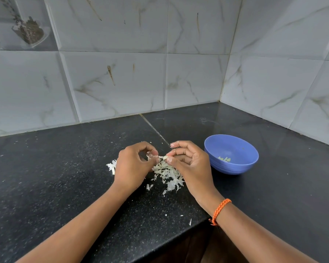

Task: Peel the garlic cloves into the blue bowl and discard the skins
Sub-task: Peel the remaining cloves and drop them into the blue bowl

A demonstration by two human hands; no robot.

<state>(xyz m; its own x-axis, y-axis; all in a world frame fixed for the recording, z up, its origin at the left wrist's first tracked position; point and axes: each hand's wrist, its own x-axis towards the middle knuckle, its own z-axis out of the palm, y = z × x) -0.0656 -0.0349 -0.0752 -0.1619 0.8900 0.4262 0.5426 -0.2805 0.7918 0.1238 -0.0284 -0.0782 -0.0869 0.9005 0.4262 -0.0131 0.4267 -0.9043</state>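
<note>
Both hands meet above the black counter (pixel 65 168) in the head view. My right hand (pixel 190 164) pinches a small pale garlic clove (pixel 163 157) between thumb and fingertips. My left hand (pixel 133 164) pinches the clove's other end, fingers curled. Below the hands lies a heap of white garlic skins (pixel 169 175). More skin pieces (pixel 111 166) lie just left of my left hand. The blue bowl (pixel 234 166) stands to the right of my right hand, with a few peeled cloves (pixel 224 159) on its bottom.
Tiled walls close the counter at the back and right, meeting in a corner (pixel 219 101). The counter's front edge (pixel 198 223) steps inward near my right wrist. Small skin scraps (pixel 190 222) lie near that edge. An orange band (pixel 219 209) circles my right wrist.
</note>
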